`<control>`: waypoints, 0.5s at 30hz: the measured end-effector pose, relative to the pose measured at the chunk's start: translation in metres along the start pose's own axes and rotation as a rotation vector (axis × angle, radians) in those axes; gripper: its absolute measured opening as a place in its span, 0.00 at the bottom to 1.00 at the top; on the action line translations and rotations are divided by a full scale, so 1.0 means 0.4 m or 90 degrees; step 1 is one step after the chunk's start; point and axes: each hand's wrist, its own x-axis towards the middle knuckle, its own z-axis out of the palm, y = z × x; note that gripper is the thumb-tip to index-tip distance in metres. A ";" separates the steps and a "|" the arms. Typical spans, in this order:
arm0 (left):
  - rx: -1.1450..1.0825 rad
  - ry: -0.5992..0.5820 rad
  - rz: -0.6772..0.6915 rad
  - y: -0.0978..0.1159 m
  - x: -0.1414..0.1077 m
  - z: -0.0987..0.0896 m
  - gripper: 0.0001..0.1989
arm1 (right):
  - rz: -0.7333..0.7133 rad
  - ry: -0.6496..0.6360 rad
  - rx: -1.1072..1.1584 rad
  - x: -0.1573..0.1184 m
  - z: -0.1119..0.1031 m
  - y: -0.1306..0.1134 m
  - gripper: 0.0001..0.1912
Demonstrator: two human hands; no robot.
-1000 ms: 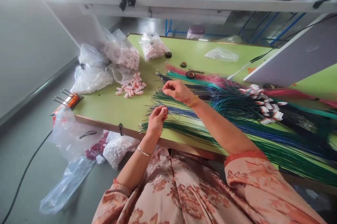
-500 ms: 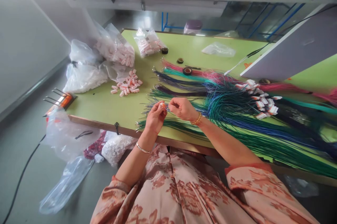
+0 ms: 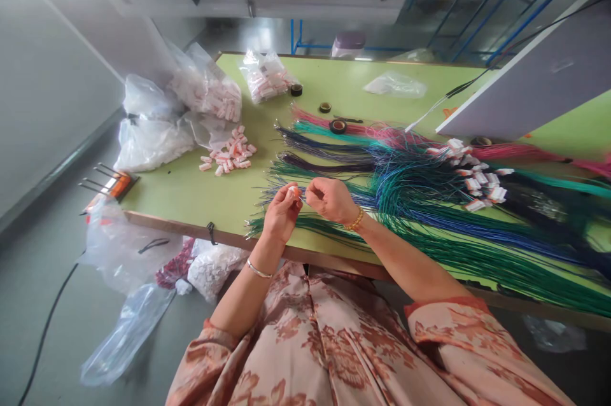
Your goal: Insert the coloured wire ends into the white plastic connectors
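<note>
Between the thumb and fingers of my left hand (image 3: 281, 212) is a small white and orange plastic connector housing (image 3: 294, 191). My right hand (image 3: 333, 200) is pinched closed just to the right of it, at the same height. A thin wire seems to run at its fingertips, but it is too small to make out for sure. Both hands are above the front part of the green table (image 3: 181, 193). Under and beside them lie bundles of green and blue wires (image 3: 405, 186) with metal-tipped ends to the left.
Loose connector housings (image 3: 231, 153) lie in a pile at the left, near filled plastic bags (image 3: 205, 91). Finished-looking white connectors (image 3: 477, 180) cluster on the wires at the right. Tape rolls (image 3: 338, 126) sit behind the wires. An orange pronged holder (image 3: 117, 184) stands at the left corner.
Both hands stay almost in place, fingertips close together around the connector housing. The whole view has shifted slightly.
</note>
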 end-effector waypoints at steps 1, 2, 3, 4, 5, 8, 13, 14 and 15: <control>-0.002 0.002 0.000 -0.001 0.000 0.000 0.14 | -0.001 -0.001 -0.003 -0.001 0.000 0.001 0.10; -0.004 0.004 0.001 -0.001 0.001 0.000 0.14 | -0.004 -0.001 -0.006 -0.001 0.001 0.001 0.10; -0.003 0.007 0.004 -0.001 0.001 0.001 0.14 | -0.006 -0.002 -0.010 -0.002 0.002 0.002 0.10; 0.000 0.009 0.007 -0.002 0.001 0.001 0.14 | -0.008 -0.002 -0.013 -0.002 0.002 0.003 0.10; 0.006 0.011 0.011 -0.002 0.002 0.001 0.14 | -0.008 -0.002 -0.017 -0.002 0.003 0.004 0.10; 0.024 0.013 0.023 -0.002 0.003 0.002 0.14 | -0.011 -0.002 -0.023 -0.003 0.004 0.003 0.10; 0.050 0.019 0.056 -0.010 -0.003 0.007 0.16 | -0.028 -0.012 -0.010 -0.004 0.011 0.002 0.11; 0.057 0.022 0.068 -0.013 -0.005 0.009 0.17 | -0.029 -0.012 -0.008 -0.005 0.013 0.003 0.11; 0.067 0.025 0.080 -0.017 -0.007 0.012 0.17 | -0.031 -0.013 -0.007 -0.007 0.015 0.004 0.11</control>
